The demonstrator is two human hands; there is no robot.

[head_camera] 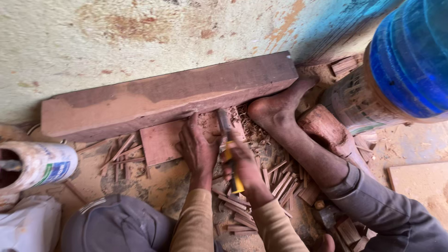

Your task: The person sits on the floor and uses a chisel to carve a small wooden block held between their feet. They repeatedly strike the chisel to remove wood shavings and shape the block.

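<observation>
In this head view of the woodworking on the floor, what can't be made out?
- Head view: the tip of the chisel in the right hand blurs into shavings by the beam.
- What lies under the left hand beside the flat board: covered by the hand.
- The blue jug: cut off by the top and right edges.
- The white container: cut off by the left edge, its inside dark.

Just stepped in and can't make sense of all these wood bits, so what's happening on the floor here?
A person sits on the ground against a long reddish wooden beam. The right hand grips a yellow-handled chisel, its blade down on a small flat reddish wood piece. The left hand presses beside the blade. A bare foot braces against the beam. Thin wood slivers lie around.
</observation>
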